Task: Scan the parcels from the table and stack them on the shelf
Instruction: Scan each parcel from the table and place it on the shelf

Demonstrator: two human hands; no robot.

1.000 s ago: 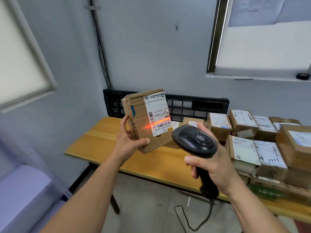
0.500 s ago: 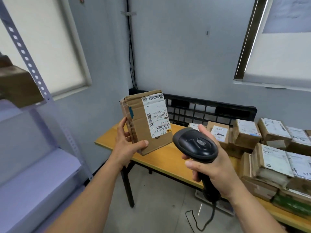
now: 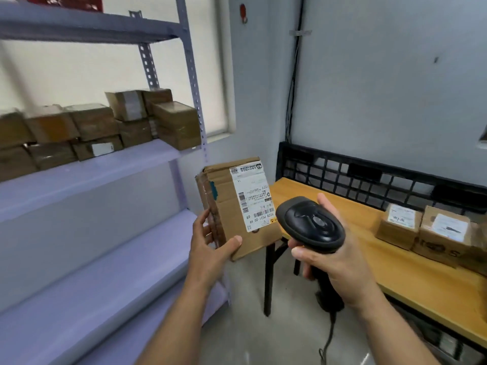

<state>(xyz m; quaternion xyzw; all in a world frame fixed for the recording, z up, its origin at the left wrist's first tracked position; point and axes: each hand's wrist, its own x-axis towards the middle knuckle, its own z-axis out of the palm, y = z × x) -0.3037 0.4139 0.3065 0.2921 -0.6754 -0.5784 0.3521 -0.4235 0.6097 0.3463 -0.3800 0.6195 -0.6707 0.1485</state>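
Note:
My left hand (image 3: 209, 245) grips a flat brown cardboard parcel (image 3: 232, 206) upright, its white shipping label facing me. My right hand (image 3: 334, 262) holds a black handheld barcode scanner (image 3: 309, 225) by its handle, just right of the parcel; no scan beam shows on the label. The grey metal shelf (image 3: 87, 177) fills the left side, with several brown parcels (image 3: 102, 125) stacked on its middle level. More labelled parcels (image 3: 424, 230) lie on the wooden table (image 3: 369, 248) at the right.
A black plastic crate or pallet (image 3: 369, 177) leans against the wall behind the table. The scanner's cable (image 3: 328, 338) hangs down to the floor. The shelf's lower levels (image 3: 92, 272) are bare. A window with a blind is behind the shelf.
The view has swung left from the table to the shelf. The red scan line on the label has gone out. Both hands keep their hold on parcel and scanner.

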